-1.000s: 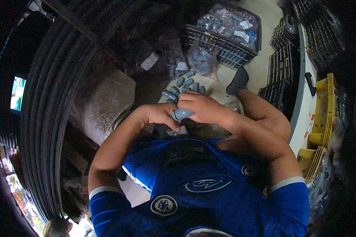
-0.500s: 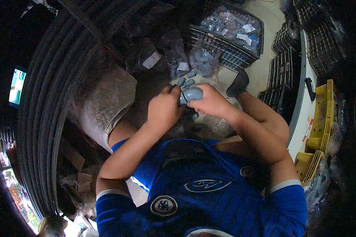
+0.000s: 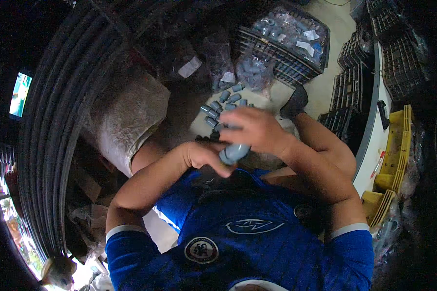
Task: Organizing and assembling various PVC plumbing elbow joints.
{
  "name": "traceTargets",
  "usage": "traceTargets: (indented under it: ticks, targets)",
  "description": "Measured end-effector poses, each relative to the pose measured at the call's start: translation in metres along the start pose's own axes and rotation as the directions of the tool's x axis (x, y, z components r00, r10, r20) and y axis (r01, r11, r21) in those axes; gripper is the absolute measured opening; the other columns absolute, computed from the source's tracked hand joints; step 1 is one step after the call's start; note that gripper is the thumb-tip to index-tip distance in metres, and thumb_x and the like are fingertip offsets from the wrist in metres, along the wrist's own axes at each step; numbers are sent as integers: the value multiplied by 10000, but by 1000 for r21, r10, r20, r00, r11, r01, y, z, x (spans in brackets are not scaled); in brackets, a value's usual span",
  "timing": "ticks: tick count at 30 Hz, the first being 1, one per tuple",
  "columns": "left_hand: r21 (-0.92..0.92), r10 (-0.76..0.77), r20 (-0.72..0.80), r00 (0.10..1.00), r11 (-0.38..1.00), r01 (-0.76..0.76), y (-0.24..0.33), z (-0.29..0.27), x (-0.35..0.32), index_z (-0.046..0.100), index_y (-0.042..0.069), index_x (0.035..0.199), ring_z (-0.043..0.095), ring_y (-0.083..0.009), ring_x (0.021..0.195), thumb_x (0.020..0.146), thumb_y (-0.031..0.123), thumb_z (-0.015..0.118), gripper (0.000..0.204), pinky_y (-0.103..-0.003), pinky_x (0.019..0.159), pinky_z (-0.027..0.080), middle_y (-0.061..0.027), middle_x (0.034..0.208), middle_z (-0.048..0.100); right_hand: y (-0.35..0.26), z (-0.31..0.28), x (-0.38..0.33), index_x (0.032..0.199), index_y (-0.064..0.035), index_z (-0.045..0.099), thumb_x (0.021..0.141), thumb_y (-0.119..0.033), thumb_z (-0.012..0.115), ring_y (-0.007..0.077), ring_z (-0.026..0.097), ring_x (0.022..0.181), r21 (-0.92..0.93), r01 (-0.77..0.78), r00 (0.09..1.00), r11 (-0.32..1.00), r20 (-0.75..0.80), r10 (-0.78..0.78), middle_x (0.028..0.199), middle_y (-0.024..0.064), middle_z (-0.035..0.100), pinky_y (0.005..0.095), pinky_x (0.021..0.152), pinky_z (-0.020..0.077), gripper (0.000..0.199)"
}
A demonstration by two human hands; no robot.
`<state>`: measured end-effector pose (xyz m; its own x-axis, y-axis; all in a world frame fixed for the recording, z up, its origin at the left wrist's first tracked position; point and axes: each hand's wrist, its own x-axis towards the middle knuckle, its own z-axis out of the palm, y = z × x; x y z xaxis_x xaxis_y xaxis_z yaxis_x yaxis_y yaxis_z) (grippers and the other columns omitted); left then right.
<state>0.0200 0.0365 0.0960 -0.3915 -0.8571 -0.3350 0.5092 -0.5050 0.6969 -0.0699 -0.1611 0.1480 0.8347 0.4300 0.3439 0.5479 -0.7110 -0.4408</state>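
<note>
A grey plastic pipe elbow [image 3: 235, 153] lies in my left hand [image 3: 206, 156], whose thumb and fingers close around it just above my lap. Directly above the elbow is my right hand [image 3: 257, 128], its fingers pointing left and smeared by motion. Whether it touches the elbow or grips anything, I cannot tell. Beyond both hands, several short grey pipe couplings [image 3: 211, 121] are scattered on a pale surface, some of them hidden behind my right hand.
A black crate [image 3: 277, 60] full of bagged grey fittings stands at the far side, with a clear bag of fittings [image 3: 252, 70] by it. Dark coiled pipes [image 3: 48, 145] curve along the left. A whitish sack [image 3: 131, 106] sits beside my leg. Yellow crates [image 3: 395, 145] are at right.
Both hands have come nearer my body with the elbow, which now sits lower in my left hand. My right hand has shifted off its end, uncovering more couplings.
</note>
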Motion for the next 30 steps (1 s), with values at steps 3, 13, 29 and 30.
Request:
traceTargets:
  ticks: [3, 13, 29, 30]
  targets:
    - [623, 215, -441, 871, 772, 124, 44, 5, -2, 639, 20, 971, 584, -168, 834, 795, 196, 759, 276, -328, 780, 483, -39, 874, 657, 21, -11, 1, 1334, -109, 555, 883, -128, 592, 247, 605, 1018, 150, -253, 934, 956, -221, 282, 1170, 136, 591, 324, 871, 513, 454]
    - [559, 398, -778, 486, 791, 249, 45, -23, -13, 700, -24, 878, 689, -259, 714, 683, 210, 709, 305, -395, 709, 523, -169, 739, 691, 8, -23, -1, 1092, -77, 691, 912, -278, 671, 400, 399, 1339, 179, -101, 993, 979, -44, 110, 1464, 216, 430, 444, 1138, 272, 272]
    - [751, 517, -627, 583, 599, 276, 19, -13, 25, 697, 18, 940, 685, -345, 858, 711, 300, 723, 364, -431, 784, 526, -217, 886, 699, 12, -17, -7, 1026, -50, 714, 903, -220, 687, 225, 585, 1074, 520, -457, 886, 722, 195, 420, 1222, 162, 601, 347, 934, 458, 211]
    - [734, 541, -650, 534, 628, 257, 22, -17, 19, 695, 16, 915, 687, -335, 814, 713, 293, 722, 344, -421, 761, 527, -204, 838, 697, 1, -24, -4, 1011, -70, 724, 871, -225, 718, 286, 547, 1203, 405, -305, 952, 862, 95, 292, 1363, 210, 526, 380, 1013, 424, 209]
